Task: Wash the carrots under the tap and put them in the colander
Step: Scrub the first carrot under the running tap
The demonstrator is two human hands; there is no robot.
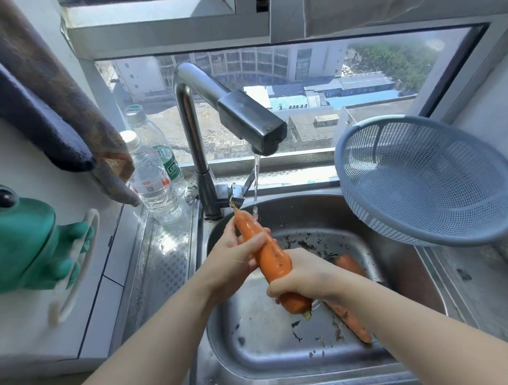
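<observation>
An orange carrot (272,260) is held slanted over the steel sink (281,351), its thin tip under the running tap (251,122). My left hand (237,256) grips its upper part and my right hand (304,277) grips its thick lower end. A second carrot (351,265) lies in the sink behind my right wrist, partly hidden. The grey-blue colander (426,180) stands empty and tilted on the counter at the right of the sink.
Two plastic water bottles (154,180) stand left of the tap base. A green frog-shaped holder (21,240) and a hanging brown and dark cloth (58,120) are on the left. Dirt specks lie on the sink bottom. A window is behind the tap.
</observation>
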